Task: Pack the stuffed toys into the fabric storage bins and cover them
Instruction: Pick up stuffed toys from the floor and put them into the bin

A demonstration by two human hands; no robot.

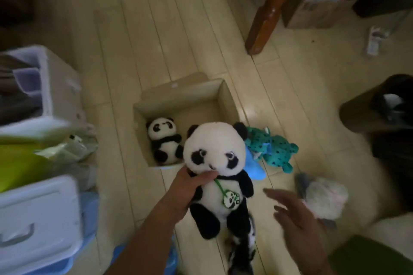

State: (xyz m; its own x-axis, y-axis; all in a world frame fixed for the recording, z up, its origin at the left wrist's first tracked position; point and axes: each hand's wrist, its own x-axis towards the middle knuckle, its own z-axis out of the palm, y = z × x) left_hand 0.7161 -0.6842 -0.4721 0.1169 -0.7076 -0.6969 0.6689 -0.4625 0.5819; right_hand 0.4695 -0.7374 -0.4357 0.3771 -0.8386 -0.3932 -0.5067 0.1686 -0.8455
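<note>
My left hand (187,190) grips a large panda toy (218,158) by the neck and holds it upright above the floor. A green tag hangs on its chest. Behind it stands an open beige bin (225,96) with a small panda toy (164,140) lying inside at its near left. My right hand (297,214) hovers open to the right of the held panda, touching nothing. A teal spotted toy (274,149) and a blue toy (254,167) lie on the floor right of the bin. A white fluffy toy (324,194) lies further right. Another black-and-white toy (243,250) lies below the held panda.
White and blue plastic drawers (38,219) and a green box (20,163) stand at the left. A dark wooden furniture leg (266,15) rises at the top right beside a cardboard box (312,13). A dark bin (384,107) stands at the right edge.
</note>
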